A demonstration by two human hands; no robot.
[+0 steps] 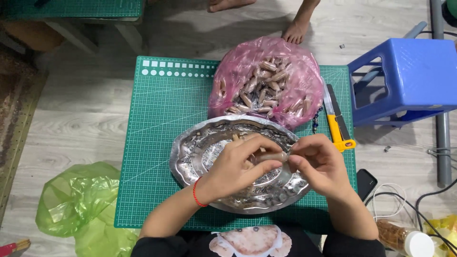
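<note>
sausage [272, 156] pinched at both ends between left hand [236, 167] and right hand [318, 162], fingers pressed together, directly above silver tray [190, 157]; pink bag [266, 81] beyond.

One view only — a head-worn camera looking almost straight down from above the seated person, whose chest shows at the bottom edge. It faces forward and down, so the far side of the green cutting mat [162, 143] lies toward the top of frame. Range is close: the mat nearly spans the middle, with the silver oval tray [190, 162] just below centre. The margins take in wood-look floor [81, 119] and a blue plastic stool [409, 71] at right — no second view shares the scene.
</note>
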